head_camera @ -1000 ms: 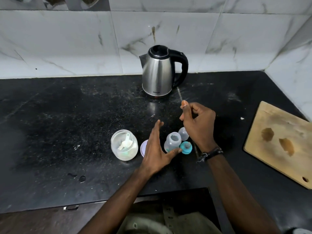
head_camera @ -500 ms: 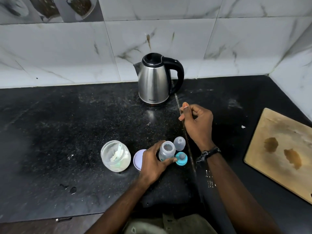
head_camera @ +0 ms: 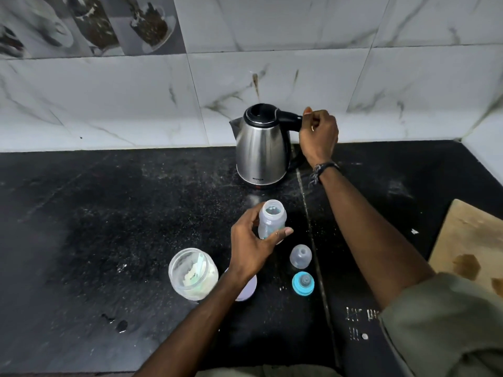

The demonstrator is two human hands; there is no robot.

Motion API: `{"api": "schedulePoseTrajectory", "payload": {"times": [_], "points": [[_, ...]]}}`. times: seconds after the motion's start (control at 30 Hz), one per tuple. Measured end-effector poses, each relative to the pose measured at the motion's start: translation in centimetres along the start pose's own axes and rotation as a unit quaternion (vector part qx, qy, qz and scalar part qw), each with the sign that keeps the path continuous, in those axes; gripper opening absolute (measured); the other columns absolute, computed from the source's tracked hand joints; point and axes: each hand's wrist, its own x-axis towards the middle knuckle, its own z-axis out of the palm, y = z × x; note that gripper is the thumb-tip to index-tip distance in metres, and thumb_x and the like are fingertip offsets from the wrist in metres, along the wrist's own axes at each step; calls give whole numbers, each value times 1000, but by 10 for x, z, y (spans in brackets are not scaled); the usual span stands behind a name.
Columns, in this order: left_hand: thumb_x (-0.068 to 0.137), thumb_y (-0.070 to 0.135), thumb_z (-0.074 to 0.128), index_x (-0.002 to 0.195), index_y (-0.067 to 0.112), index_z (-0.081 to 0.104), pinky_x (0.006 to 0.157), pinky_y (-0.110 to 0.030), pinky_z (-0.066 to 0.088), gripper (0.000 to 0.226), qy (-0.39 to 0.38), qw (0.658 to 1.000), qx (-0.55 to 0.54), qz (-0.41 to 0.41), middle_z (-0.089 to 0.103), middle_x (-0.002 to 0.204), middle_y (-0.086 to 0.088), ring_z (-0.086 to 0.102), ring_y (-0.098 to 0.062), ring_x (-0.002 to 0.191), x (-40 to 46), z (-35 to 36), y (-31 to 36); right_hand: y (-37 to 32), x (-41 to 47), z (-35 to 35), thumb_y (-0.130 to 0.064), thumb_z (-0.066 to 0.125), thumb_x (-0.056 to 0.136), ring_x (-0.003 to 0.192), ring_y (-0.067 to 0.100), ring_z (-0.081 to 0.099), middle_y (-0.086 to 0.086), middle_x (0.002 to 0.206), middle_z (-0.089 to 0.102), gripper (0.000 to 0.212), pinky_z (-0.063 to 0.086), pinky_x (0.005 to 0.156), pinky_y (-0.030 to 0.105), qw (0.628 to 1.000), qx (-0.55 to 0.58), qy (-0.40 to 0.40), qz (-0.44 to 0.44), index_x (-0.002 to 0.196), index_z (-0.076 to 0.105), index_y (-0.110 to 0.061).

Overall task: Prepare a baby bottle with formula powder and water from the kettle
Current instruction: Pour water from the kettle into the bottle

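A clear baby bottle (head_camera: 272,221) with no top stands or hangs just over the black counter, and my left hand (head_camera: 251,247) is wrapped around its lower half. A steel kettle (head_camera: 261,148) with a black lid stands at the back by the wall. My right hand (head_camera: 318,137) is closed around the kettle's black handle. An open clear jar of formula powder (head_camera: 193,273) with a scoop inside sits left of my left wrist. The clear bottle cap (head_camera: 300,256) and the teal ring with nipple (head_camera: 303,283) lie to the right of the bottle.
A pale jar lid (head_camera: 246,291) lies partly under my left forearm. A stained wooden cutting board (head_camera: 473,248) lies at the right edge of the counter (head_camera: 109,227). Marble tiles rise behind the kettle and at the right corner.
My left hand closed on the bottle and moved it farther from me, toward the kettle. My right hand went from above the counter to the kettle's handle.
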Motion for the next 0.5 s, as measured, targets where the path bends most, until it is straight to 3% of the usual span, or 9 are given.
{"api": "schedulePoseTrajectory", "payload": {"times": [0.07,0.13,0.27,0.5], "points": [[69,30,98,122,17,71,93,-41,60,61,4,1000,-1,-1,77,114,9,73,-9,108,4,3,-1,4,13,12,-47,47,98,100,33,61,14,104,66,41,45,84,38,999,-25,-24,9,96,66,-10],[69,29,98,121,18,72,92,-40,60,60,9,1000,-3,-4,77,113,10,73,-8,107,7,4,-3,10,21,22,-50,42,100,99,33,61,13,104,65,47,46,83,39,997,-33,-63,13,96,64,-9],[69,29,98,121,18,72,92,-41,60,59,16,1000,-4,-14,77,113,10,73,-9,107,11,4,-11,17,29,35,-50,35,104,78,29,54,6,77,58,51,32,69,32,994,-21,-101,28,77,52,-10],[70,27,97,122,21,71,94,-33,59,58,24,999,-2,-23,76,116,11,71,-5,109,15,4,-16,21,30,44,-55,43,100,50,19,39,-2,45,39,67,26,51,31,998,-3,-48,48,50,38,-11]]}}
